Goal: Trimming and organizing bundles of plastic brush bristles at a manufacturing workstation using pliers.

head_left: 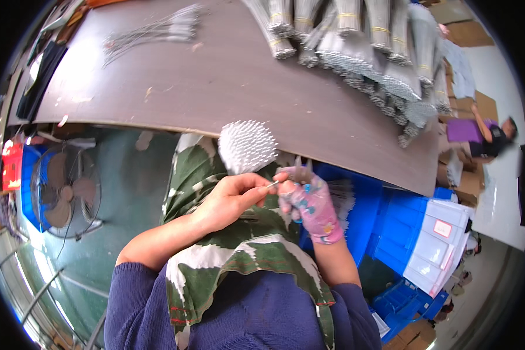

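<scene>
Over my lap, my left hand point(230, 201) is closed, thumb and forefinger pinching the end of a thin silvery piece point(272, 184), too small to make out fully. Right beside it, my right hand point(309, 204), in a pink flowered fingerless glove, wraps round a small blue-handled tool point(300, 170) with two pointed metal jaws standing apart. The fingertips of both hands nearly meet at the thin piece. Just beyond them, a bundle of thin white-silver strands point(248, 147) stands between my legs at the table edge, its many ends facing up.
Banded bundles of silver strands point(361, 52) are heaped on the brown table point(175, 93) at far right; a loose bunch point(157, 32) lies far left. A floor fan point(67, 192) stands left. Blue bins point(399, 224) are at my right. Another person point(490, 137) is farther right.
</scene>
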